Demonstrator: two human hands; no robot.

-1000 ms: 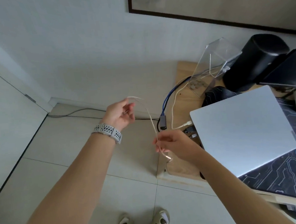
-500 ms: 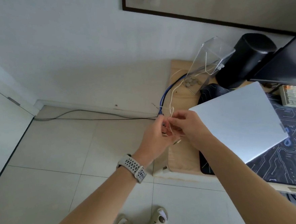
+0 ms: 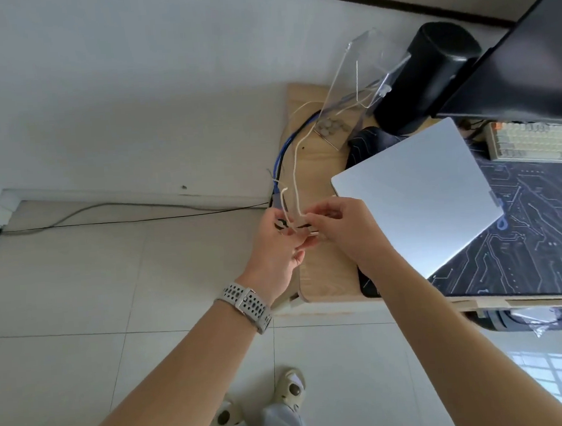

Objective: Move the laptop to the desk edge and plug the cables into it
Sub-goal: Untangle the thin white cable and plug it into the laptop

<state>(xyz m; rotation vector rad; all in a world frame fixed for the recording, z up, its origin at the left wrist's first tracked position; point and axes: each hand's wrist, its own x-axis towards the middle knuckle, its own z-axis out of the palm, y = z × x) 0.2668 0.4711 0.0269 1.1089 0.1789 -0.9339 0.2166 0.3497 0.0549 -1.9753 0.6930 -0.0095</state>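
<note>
A closed silver laptop lies at an angle on the wooden desk, its left corner near the desk's left edge. A thin white cable runs from the back of the desk down to my hands. A blue cable curves alongside it. My left hand, with a grey watch on the wrist, holds the white cable's end and its plug. My right hand pinches the same cable end just left of the laptop's corner. Both hands meet over the desk's left edge.
A clear acrylic stand, a black cylinder speaker, a dark monitor and a keyboard stand at the back. A circuit-pattern desk mat lies under the laptop. A cable runs along the tiled floor by the wall.
My hands were apart with the white cable stretched between them. They have come together at the laptop's left corner, and the view has shifted down and right.
</note>
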